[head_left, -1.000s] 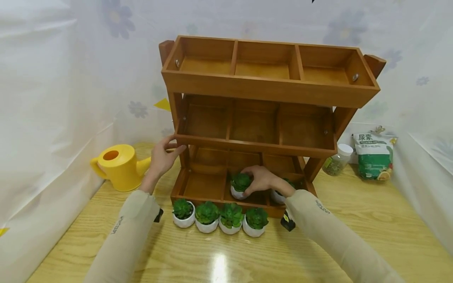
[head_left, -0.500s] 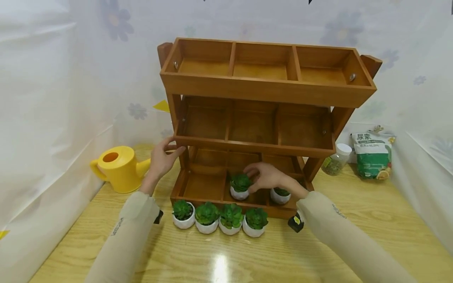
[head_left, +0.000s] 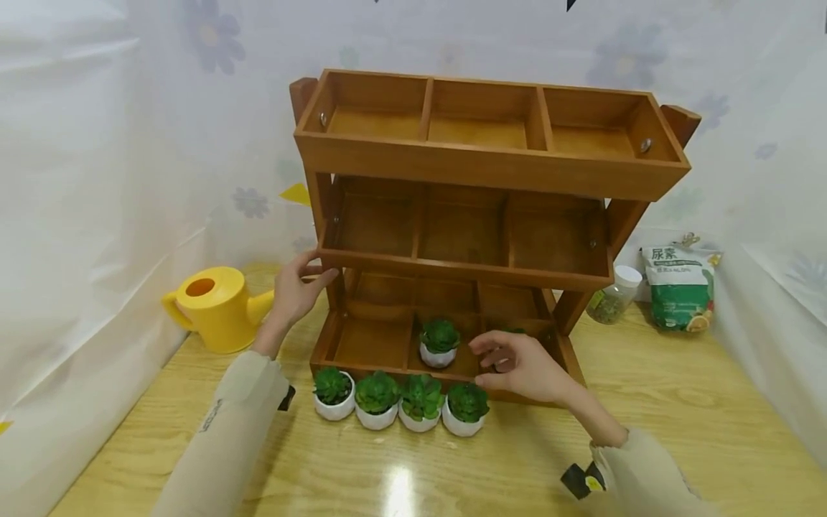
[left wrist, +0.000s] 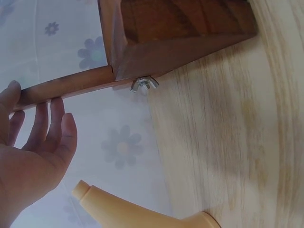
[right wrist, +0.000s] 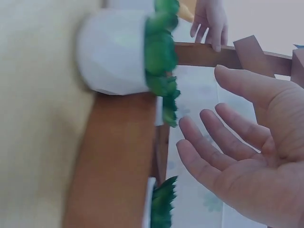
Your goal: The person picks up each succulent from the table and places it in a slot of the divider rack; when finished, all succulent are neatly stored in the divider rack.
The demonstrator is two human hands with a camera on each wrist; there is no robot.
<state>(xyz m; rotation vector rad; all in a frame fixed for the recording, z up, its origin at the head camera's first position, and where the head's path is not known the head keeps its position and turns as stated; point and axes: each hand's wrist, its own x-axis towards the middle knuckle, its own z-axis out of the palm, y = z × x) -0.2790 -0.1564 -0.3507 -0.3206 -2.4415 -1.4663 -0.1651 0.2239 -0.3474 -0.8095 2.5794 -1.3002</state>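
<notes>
A wooden three-tier plant stand (head_left: 491,158) has divided compartments. A potted succulent (head_left: 440,343) in a white pot sits upright in the middle compartment of its bottom tier. Another is mostly hidden behind my right hand (head_left: 526,365) in the compartment to the right. That hand has its fingers spread, holds nothing, and hovers near the rightmost succulent (head_left: 467,409) of the front row. My left hand (head_left: 293,293) grips the stand's left leg. In the left wrist view, its thumb is on one side of the leg (left wrist: 71,87) and the fingers on the other.
Several potted succulents (head_left: 377,398) line the table along the stand's front edge. A yellow watering can (head_left: 222,309) stands at the left. At the right are a white-lidded jar (head_left: 614,296) and a green-and-white bag (head_left: 681,287). Floral sheeting (head_left: 504,36) surrounds the table.
My right hand has let go of the succulent in the middle compartment and drawn back right and toward me. The succulent stays there. My left hand keeps its place on the stand.
</notes>
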